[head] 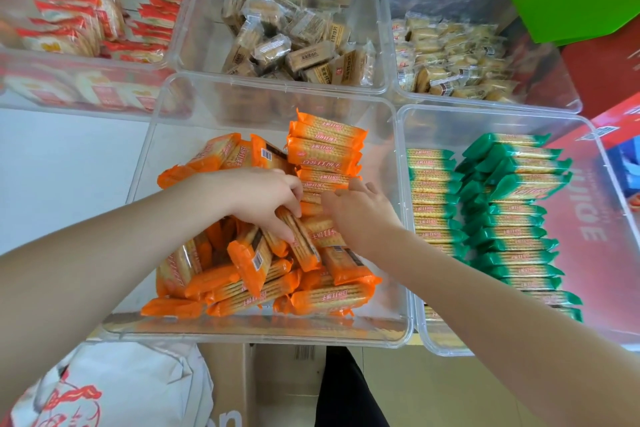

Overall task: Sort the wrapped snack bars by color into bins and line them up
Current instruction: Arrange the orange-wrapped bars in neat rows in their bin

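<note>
Head view shows your left hand (266,199) pinching an orange bar (300,242) whose long axis points toward you, beside the crosswise row (325,158) under your spread right hand (360,215).

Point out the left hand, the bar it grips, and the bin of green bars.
left hand (263,196): head view, back of the hand.
orange bar (304,246): head view, wrapper below the fingers.
green-bar bin (419,288): head view, clear left wall.
</note>
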